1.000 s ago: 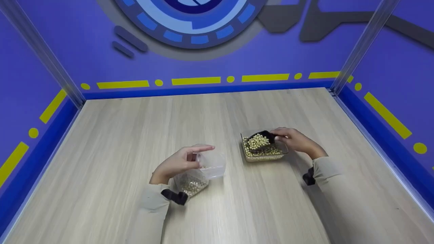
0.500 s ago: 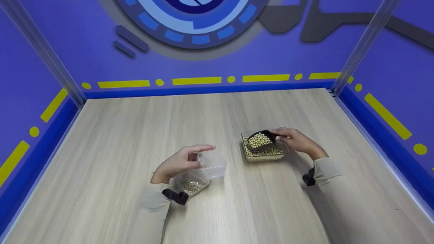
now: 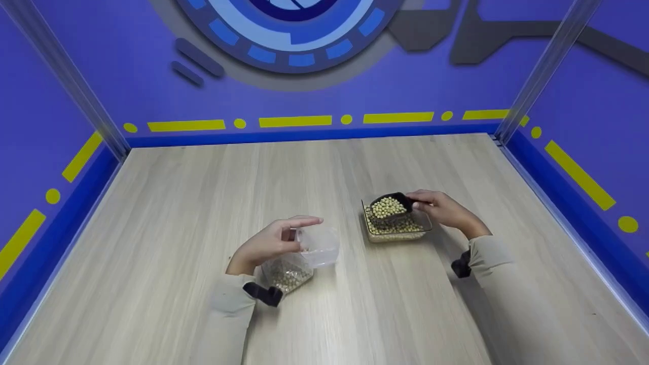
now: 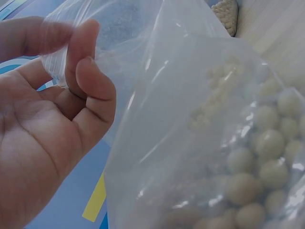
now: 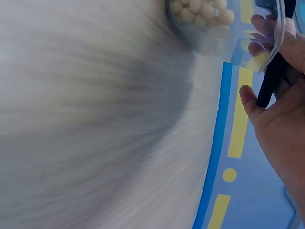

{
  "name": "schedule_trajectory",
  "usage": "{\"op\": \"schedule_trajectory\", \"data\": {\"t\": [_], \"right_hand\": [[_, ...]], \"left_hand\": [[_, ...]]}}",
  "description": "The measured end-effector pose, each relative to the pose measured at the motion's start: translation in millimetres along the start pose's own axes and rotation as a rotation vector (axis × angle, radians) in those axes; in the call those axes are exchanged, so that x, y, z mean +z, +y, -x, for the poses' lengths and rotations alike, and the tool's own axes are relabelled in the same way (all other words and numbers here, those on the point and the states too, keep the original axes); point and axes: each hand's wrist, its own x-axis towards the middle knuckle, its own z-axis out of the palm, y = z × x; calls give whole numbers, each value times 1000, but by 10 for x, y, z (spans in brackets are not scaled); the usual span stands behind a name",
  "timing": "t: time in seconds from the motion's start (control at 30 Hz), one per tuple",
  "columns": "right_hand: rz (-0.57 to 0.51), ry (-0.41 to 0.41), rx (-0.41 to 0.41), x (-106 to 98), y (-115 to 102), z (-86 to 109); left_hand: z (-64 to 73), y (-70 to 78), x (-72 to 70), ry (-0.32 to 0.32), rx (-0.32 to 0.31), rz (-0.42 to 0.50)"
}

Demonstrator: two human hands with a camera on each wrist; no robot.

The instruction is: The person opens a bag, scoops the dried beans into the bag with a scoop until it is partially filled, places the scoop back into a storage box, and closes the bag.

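My right hand grips the handle of a black scoop heaped with round, pale yellow beans. The scoop is over a clear square container, which holds more of the same beans. In the right wrist view, the black handle runs between the fingers and thumb, partly behind the container's wall. My left hand pinches the top of a clear plastic bag, keeping its mouth spread towards the container. Beans lie in the bottom of the bag, which rests on the table below the hand.
Both things stand on a light wood-grain table, a gap of bare tabletop between bag and container. Blue walls with yellow marks close off the back and both sides. A black wrist strap sits at the left sleeve.
The loaded scoop has risen slightly and levelled out over the container. My left hand and the bag hold nearly the same place.
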Motion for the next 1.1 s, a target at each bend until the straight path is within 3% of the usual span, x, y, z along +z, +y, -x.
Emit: {"op": "schedule_trajectory", "data": {"t": [0.6,0.9,1.1], "right_hand": [[2,35,-75,-62,-277,-58],[28,25,-123,33,-442,-77],[38,21,-197,124,-543,-100]], "left_hand": [[9,9,10,16,-13,7],[6,3,17,12,0,-3],[11,26,19,21,5,-26]]}}
